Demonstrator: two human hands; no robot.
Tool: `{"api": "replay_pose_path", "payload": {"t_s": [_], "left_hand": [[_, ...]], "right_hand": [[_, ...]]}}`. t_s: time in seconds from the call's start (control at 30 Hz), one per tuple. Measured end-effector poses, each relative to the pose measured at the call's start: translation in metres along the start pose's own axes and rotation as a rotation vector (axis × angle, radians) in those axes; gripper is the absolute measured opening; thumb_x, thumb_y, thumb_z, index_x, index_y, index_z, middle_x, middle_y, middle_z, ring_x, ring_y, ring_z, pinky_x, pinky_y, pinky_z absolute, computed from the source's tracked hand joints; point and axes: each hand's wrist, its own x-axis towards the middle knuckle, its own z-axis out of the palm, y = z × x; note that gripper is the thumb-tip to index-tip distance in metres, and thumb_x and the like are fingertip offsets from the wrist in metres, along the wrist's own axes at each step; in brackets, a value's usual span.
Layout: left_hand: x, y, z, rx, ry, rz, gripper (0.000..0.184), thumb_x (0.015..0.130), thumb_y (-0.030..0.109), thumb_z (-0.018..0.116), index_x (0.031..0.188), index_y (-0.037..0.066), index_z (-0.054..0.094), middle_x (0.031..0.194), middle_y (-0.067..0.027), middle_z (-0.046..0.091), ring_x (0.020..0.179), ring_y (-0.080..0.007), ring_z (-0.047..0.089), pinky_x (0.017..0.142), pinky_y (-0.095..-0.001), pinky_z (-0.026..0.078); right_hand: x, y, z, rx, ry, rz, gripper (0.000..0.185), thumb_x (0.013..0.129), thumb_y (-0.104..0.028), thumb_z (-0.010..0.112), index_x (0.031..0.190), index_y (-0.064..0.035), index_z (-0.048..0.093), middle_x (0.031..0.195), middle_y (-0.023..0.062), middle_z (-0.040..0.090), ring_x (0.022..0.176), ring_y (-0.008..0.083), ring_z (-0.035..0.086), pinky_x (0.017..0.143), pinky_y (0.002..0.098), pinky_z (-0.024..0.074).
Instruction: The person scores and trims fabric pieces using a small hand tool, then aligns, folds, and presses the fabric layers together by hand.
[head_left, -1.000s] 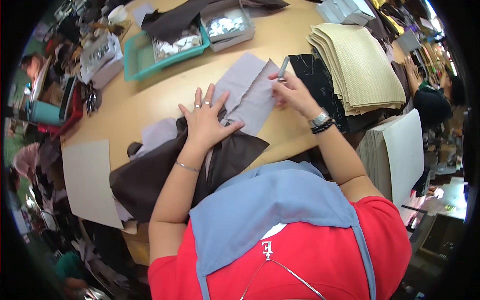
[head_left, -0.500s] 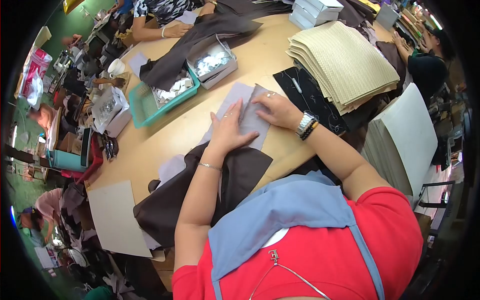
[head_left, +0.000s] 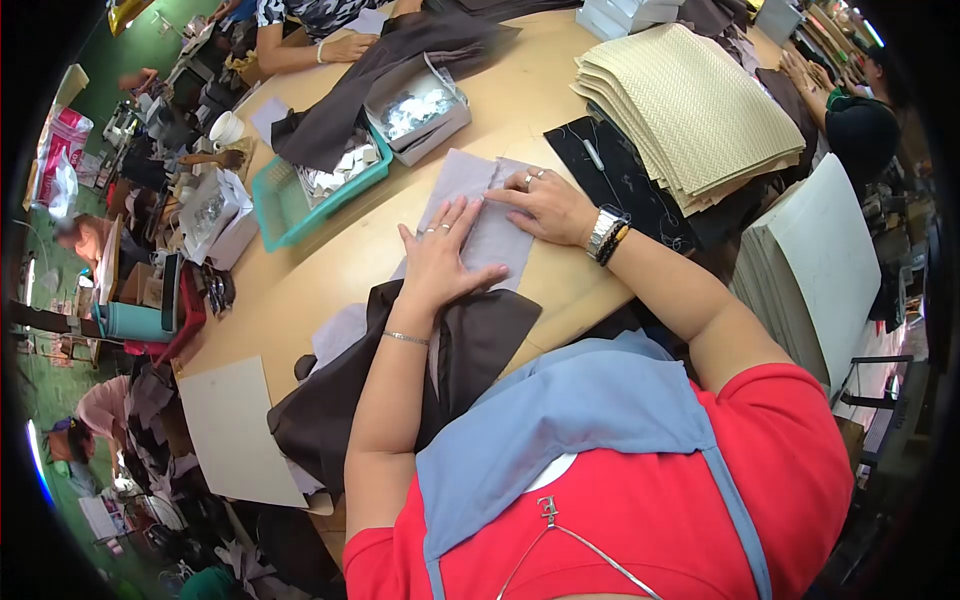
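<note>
A pale lavender cloth piece [head_left: 515,255] lies on the table in front of me, with a seam or fold line running up between my hands. My left hand [head_left: 440,258] rests flat on it, fingers stretched and thumb spread right. From the right, my right hand [head_left: 555,208] touches the cloth beside the line with its extended index finger; the thumb is apart and the other fingers are bent. Dark brown cloth [head_left: 490,335] lies below my left hand, under my forearm, and hangs over the table edge.
A teal basket [head_left: 285,235] and a box of small shiny pieces [head_left: 440,145] stand beyond my left hand. To the right are stacked woven sheets [head_left: 690,110], a black mat [head_left: 600,165] with a white-handled tool, and white boards [head_left: 815,270]. Across the table is a person's arm [head_left: 300,55].
My right hand has shifted slightly left and down, its index finger now stretched onto the cloth. The dark edge at the cloth's top right no longer shows; lavender lies there. My left hand moved slightly left.
</note>
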Motion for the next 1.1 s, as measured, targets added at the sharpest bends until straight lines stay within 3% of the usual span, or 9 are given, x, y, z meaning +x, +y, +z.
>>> {"api": "replay_pose_path", "payload": {"t_s": [0.47, 0.7, 0.87, 1.1], "left_hand": [[0.000, 0.000, 0.003, 0.031, 0.029, 0.018, 0.104, 0.062, 0.075, 0.070, 0.147, 0.023, 0.041, 0.154, -0.0075, 0.040, 0.142, -0.0285, 0.035, 0.101, -0.0792, 0.016], [0.005, 0.010, -0.007, 0.039, 0.020, 0.018, 0.101, 0.060, 0.071, 0.075, 0.145, 0.024, 0.045, 0.148, -0.0135, 0.045, 0.138, -0.0327, 0.041, 0.102, -0.0785, 0.017], [0.017, 0.024, -0.014, 0.092, 0.011, -0.013, 0.097, 0.060, 0.070, 0.076, 0.139, 0.021, 0.049, 0.139, -0.0163, 0.052, 0.128, -0.0351, 0.051, 0.103, -0.0781, 0.018], [0.024, 0.031, -0.007, 0.156, 0.015, -0.042, 0.097, 0.059, 0.074, 0.074, 0.135, 0.017, 0.053, 0.137, -0.0191, 0.052, 0.125, -0.0375, 0.053, 0.103, -0.0756, 0.021]], "right_hand": [[-0.002, 0.001, 0.003, 0.009, 0.018, -0.008, 0.039, 0.088, -0.020, 0.065, 0.127, -0.0162, 0.062, 0.112, 0.0091, 0.062, 0.106, 0.0280, 0.057, 0.093, 0.0415, 0.0458], [-0.001, 0.001, 0.005, -0.019, 0.019, -0.009, 0.031, 0.088, -0.026, 0.064, 0.118, -0.0153, 0.064, 0.112, 0.0088, 0.061, 0.106, 0.0284, 0.058, 0.092, 0.0426, 0.0458], [0.003, 0.000, 0.004, -0.072, 0.003, 0.027, 0.032, 0.088, -0.030, 0.064, 0.116, -0.0142, 0.063, 0.113, 0.0106, 0.060, 0.107, 0.0304, 0.057, 0.091, 0.0438, 0.0468], [0.013, 0.004, 0.001, -0.145, 0.024, 0.179, 0.034, 0.088, -0.030, 0.065, 0.117, -0.0132, 0.062, 0.110, 0.0134, 0.060, 0.103, 0.0334, 0.057, 0.090, 0.0442, 0.0466]]}}
